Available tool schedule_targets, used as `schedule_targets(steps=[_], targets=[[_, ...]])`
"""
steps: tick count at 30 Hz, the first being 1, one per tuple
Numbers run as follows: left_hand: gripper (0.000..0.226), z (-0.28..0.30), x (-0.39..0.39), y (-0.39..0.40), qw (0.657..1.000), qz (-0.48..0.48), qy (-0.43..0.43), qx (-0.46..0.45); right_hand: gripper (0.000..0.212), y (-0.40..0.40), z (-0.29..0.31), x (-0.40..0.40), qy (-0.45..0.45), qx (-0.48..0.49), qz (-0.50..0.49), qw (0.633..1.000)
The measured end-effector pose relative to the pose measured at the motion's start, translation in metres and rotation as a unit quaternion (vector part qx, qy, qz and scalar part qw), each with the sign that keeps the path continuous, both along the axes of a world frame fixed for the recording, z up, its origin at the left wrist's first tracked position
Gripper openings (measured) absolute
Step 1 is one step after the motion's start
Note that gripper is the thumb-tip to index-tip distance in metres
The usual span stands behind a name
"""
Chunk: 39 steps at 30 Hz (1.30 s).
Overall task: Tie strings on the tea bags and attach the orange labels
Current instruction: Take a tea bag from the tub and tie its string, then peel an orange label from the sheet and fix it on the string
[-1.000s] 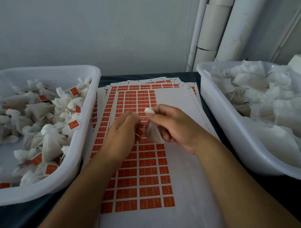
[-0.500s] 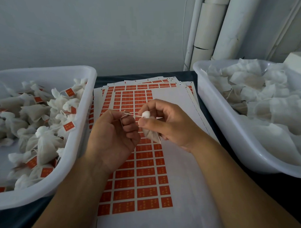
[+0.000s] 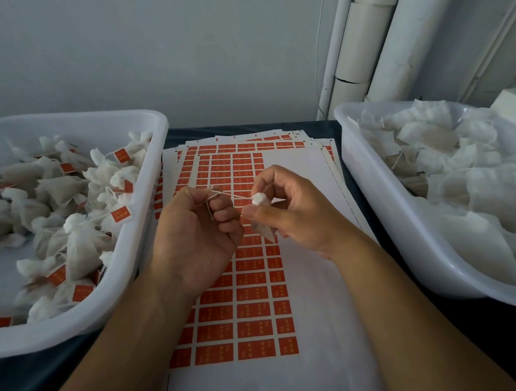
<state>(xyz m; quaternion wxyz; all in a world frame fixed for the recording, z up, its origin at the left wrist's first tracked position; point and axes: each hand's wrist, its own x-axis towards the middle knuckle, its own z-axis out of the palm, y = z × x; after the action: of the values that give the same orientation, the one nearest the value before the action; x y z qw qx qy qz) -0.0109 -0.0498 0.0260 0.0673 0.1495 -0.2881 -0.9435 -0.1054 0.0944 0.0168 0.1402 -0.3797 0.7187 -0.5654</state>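
A dark table (image 3: 330, 128) carries everything, and the label sheets at its middle serve as the landmark. Behind the sheets stands a pale wall (image 3: 158, 52), with white pipes (image 3: 371, 45) to the right of it.

Left of the sheets sits a white tub (image 3: 141, 228) heaped with finished bags (image 3: 76, 231) — tied, each with a small orange tag. Right of the sheets sits a second tub (image 3: 377, 208), filled with plain bags (image 3: 455, 171) that carry no tags.

The sheets (image 3: 312, 281) lie in a fanned stack, white paper printed with rows of orange labels (image 3: 252, 312); the right part of the top sheet is bare.

Above the middle of the sheets, both forearms reach in from the near edge. The left hand (image 3: 193, 232) is curled into a loose fist, palm turned up, its fingers closed round the end of a string (image 3: 230, 195). The string runs taut from that fist across to the bag's neck.

The right hand (image 3: 292, 211) pinches a tea bag (image 3: 262, 224) between thumb and forefinger just under its gathered top — the white puff of that top shows above the thumb, and the body of the bag hangs below the hand, over the labels. The other right fingers are bent loosely behind it.
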Motion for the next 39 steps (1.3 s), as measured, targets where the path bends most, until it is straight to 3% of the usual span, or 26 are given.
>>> schedule_targets(steps=[2,6,8,12,17,22,25,27,29,32,36,39], targets=[[0.018,-0.002,0.0,-0.001,0.999,0.001,-0.006,-0.047,0.021,0.0,-0.002,-0.002,0.001,0.009,-0.011,1.0],[0.027,-0.007,-0.001,-0.003,0.97,0.041,-0.065,-0.232,0.024,-0.001,-0.008,-0.004,0.01,0.09,-0.044,0.995],[0.039,-0.01,-0.002,-0.002,0.936,0.08,-0.092,-0.331,0.026,-0.002,-0.009,-0.003,0.016,0.143,-0.058,0.988],[0.039,-0.014,0.0,0.002,0.843,0.143,-0.088,-0.511,0.031,0.001,-0.005,0.0,0.026,0.178,-0.087,0.98],[0.013,-0.009,0.011,0.003,0.795,0.132,-0.039,-0.591,0.038,0.01,-0.002,0.012,0.09,0.215,-0.092,0.968],[0.038,-0.004,0.045,0.004,0.727,0.04,-0.018,-0.685,0.06,0.02,-0.002,0.03,0.154,0.215,-0.151,0.952],[0.044,-0.01,0.074,0.012,0.645,-0.058,-0.007,-0.762,0.07,0.032,-0.002,0.044,0.17,0.232,-0.179,0.941],[0.048,-0.019,0.094,0.02,0.573,-0.106,0.029,-0.812,0.07,0.041,-0.004,0.054,0.168,0.237,-0.209,0.934],[0.051,-0.027,0.111,0.029,0.524,-0.154,0.07,-0.834,0.064,0.051,-0.008,0.066,0.155,0.227,-0.236,0.932],[0.054,-0.035,0.126,0.036,0.49,-0.183,0.094,-0.847,0.054,0.064,-0.016,0.084,0.138,0.2,-0.255,0.936],[0.043,-0.035,0.133,0.041,0.434,-0.147,0.11,-0.882,0.048,0.077,-0.023,0.102,0.111,0.185,-0.245,0.945],[0.037,-0.034,0.134,0.043,0.424,-0.122,0.102,-0.891,0.05,0.084,-0.027,0.108,0.083,0.174,-0.234,0.953]])
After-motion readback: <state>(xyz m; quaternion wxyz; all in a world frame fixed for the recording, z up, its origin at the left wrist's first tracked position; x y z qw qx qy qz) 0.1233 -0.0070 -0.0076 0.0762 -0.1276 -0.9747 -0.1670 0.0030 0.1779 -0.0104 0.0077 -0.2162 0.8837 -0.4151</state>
